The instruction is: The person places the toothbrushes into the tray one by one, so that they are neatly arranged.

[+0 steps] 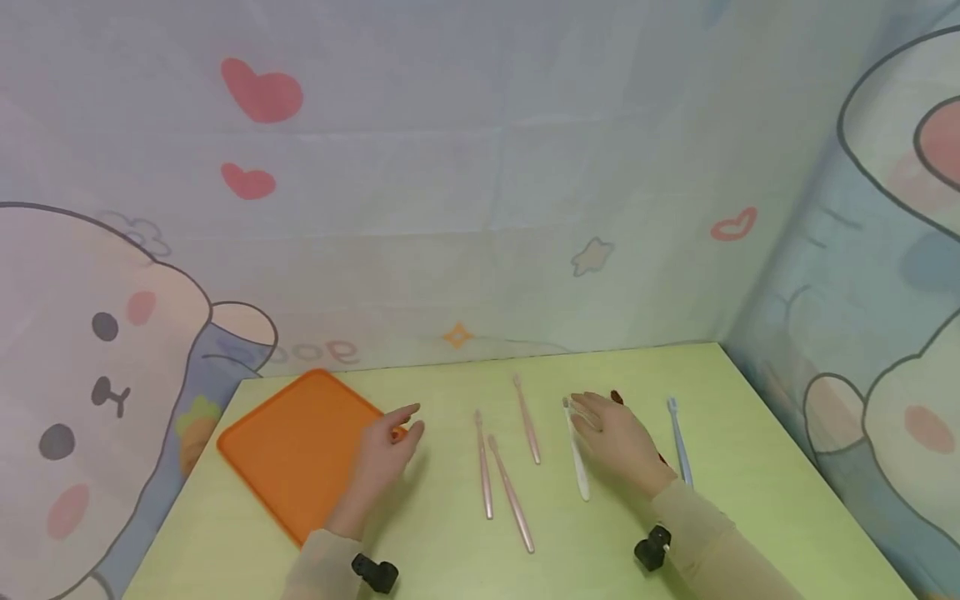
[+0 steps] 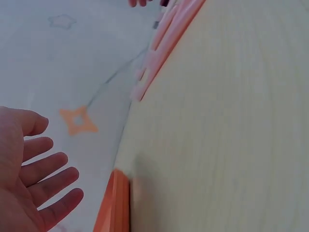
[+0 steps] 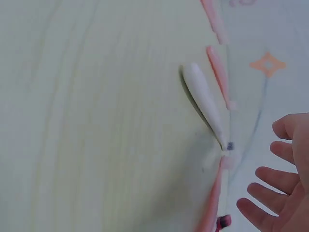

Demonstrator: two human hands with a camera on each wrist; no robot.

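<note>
My left hand (image 1: pixel 378 454) is held above the right corner of a flat orange tray (image 1: pixel 300 450), its fingers apart and holding nothing. My right hand (image 1: pixel 618 437) hovers with loose, spread fingers beside a white toothbrush (image 1: pixel 577 458). Partly hidden under it is a dark red toothbrush (image 1: pixel 617 397). In the right wrist view a pink toothbrush (image 3: pixel 212 198) also lies below the right hand, next to the dark red head. Three pink toothbrushes (image 1: pixel 483 475) lie between the hands. A blue toothbrush (image 1: pixel 678 437) lies right of the right hand.
The pale yellow-green table (image 1: pixel 442 550) ends at the back against a printed cloth wall (image 1: pixel 420 250). A second printed cloth (image 1: pixel 862 333) stands along the right side. Each wrist wears a small black camera (image 1: pixel 375 573).
</note>
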